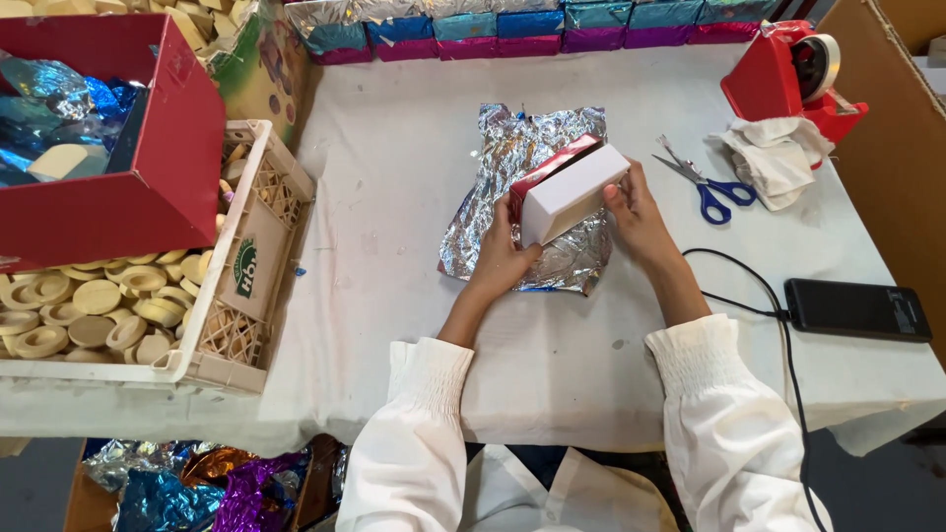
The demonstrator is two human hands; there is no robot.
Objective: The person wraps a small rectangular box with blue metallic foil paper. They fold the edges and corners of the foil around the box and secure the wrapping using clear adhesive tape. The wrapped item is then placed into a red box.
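A small rectangular box (570, 185), white on its near faces with a red edge, is held tilted above a crinkled sheet of silver foil (512, 158) on the white-covered table. My left hand (503, 254) grips the box's lower left end. My right hand (636, 212) holds its right end. Both arms wear white sleeves.
Blue-handled scissors (705, 182), a white cloth (774, 158) and a red tape dispenser (788, 79) lie at the right. A black phone (857, 308) with a cable sits at the right edge. A crate of round cream pieces (99, 305) and a red box (108, 148) stand left. Foil-wrapped boxes (532, 30) line the back.
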